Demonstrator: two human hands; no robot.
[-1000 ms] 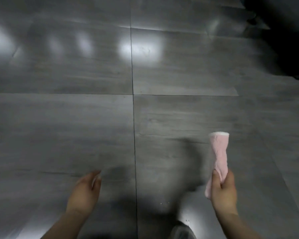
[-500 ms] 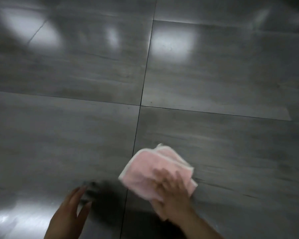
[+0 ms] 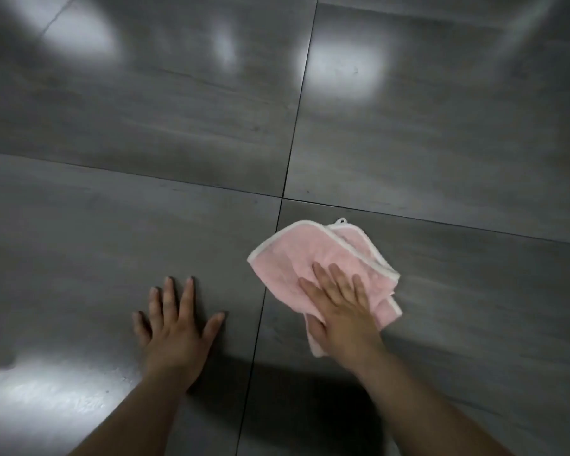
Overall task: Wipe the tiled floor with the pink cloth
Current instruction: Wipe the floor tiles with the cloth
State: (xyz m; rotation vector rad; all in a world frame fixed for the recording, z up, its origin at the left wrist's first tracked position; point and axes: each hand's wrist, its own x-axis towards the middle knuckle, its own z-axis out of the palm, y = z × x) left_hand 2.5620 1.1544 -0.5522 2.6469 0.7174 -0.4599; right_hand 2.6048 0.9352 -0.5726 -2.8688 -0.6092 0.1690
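A pink cloth [image 3: 297, 258] with a white hem lies folded on the grey tiled floor [image 3: 145, 232], just right of a dark grout line. My right hand [image 3: 339, 307] presses flat on the cloth's near half, fingers straight and spread. My left hand [image 3: 175, 327] rests flat on the bare tile to the left of the grout line, fingers spread, holding nothing. The near corner of the cloth is hidden under my right palm.
Large glossy grey tiles fill the view, with grout lines crossing just beyond the cloth [image 3: 280, 197]. Bright light reflections show on the far tiles [image 3: 339, 74] and at the near left [image 3: 37, 393].
The cloth went from hanging rolled in my raised right hand to lying spread on the floor under my flat palm. My left hand came down flat onto the tile.
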